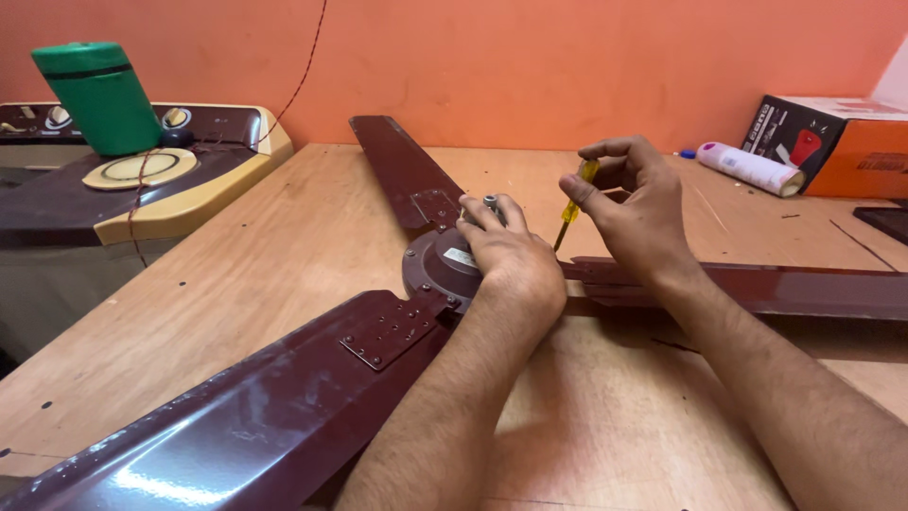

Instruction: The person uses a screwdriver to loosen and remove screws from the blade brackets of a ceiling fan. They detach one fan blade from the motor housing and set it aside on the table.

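A dark maroon ceiling fan lies on the wooden table (284,237), its round motor hub (437,265) in the middle and three blades spreading out: one toward me at lower left (236,416), one to the back (402,166), one to the right (804,289). My left hand (511,255) rests on the hub, fingers closed around the small grey shaft end on top. My right hand (629,208) hovers just right of the hub and pinches a small yellow-handled screwdriver (575,203), its tip pointing down toward the right blade's root.
A maroon and cream washing machine (142,180) stands against the table's left side with a green canister (99,95) on it. At the back right lie a white and pink tube (752,168) and a black and orange box (832,142). An orange wall runs behind.
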